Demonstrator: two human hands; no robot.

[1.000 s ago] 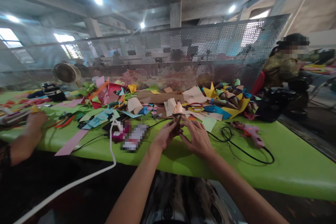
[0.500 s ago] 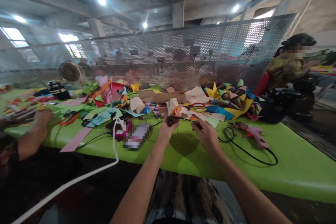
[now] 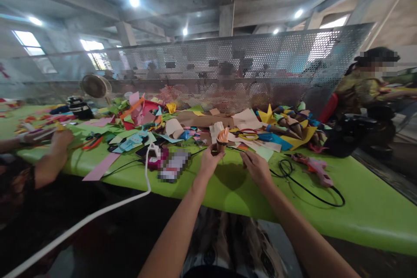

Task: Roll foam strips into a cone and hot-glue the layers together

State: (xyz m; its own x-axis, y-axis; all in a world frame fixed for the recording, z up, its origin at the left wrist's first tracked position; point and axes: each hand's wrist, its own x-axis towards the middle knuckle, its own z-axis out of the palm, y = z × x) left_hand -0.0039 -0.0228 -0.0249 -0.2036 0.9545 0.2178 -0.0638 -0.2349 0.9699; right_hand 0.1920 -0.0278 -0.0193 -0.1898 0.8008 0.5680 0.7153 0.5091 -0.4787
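My left hand [image 3: 210, 160] grips a small ice cream cone model [image 3: 223, 137] with an orange swirled top and a dark brown cone; it stands upright above the table's near part. To its right, a short gap away, my right hand [image 3: 256, 164] has its fingers pinched together; whatever they hold, if anything, is hidden. A pink glue gun [image 3: 317, 169] lies right of that hand, its black cord looped on the green table [image 3: 293, 217]. Behind the cone lies a cream paper piece [image 3: 216, 130].
Colourful paper scraps [image 3: 143, 113] and paper cones [image 3: 289, 119] crowd the table's back. A phone [image 3: 174, 166] and a magenta power strip [image 3: 156, 158] with a white cable lie left. Another person's hand [image 3: 61, 141] works at far left. A perforated metal screen [image 3: 208, 69] stands behind.
The view has shifted slightly. The cone model is a little more upright, showing more of its swirled top. Both hands stay in nearly the same place.
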